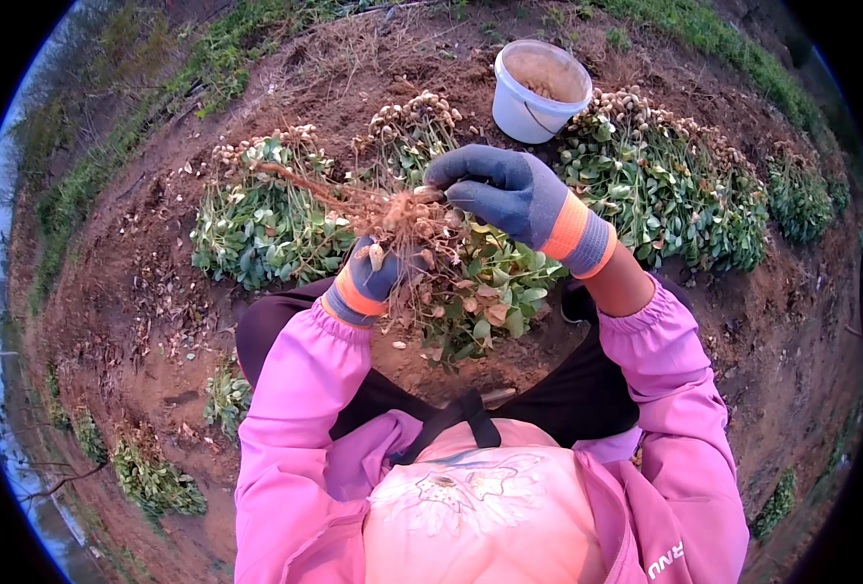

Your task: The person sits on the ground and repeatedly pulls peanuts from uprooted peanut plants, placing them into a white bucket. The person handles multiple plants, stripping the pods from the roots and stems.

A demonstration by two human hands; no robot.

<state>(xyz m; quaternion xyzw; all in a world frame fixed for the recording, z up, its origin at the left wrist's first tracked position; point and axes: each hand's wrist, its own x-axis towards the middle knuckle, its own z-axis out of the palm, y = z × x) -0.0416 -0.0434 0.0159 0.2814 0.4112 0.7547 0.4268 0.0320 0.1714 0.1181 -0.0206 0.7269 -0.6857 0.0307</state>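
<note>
An uprooted peanut plant (402,219) hangs before me, its roots and pods uppermost and its leaves (504,285) trailing down to the right. My left hand (374,277), in a grey and orange work glove, is closed around the stems just below the roots; its fingers are partly hidden by them. A pale peanut pod (376,257) shows in front of that glove. At the right side of the root cluster, the gloved fingertips of my right hand (501,193) pinch a peanut pod (428,194). Whether this pod is still attached is hard to tell.
Beyond my hands stands a white plastic bucket (523,113) with some peanuts low inside. Piles of pulled peanut plants lie at the left (267,212) and right (665,190), pods facing away from me. Reddish-brown soil (139,292) surrounds them, with grass (716,51) farther off.
</note>
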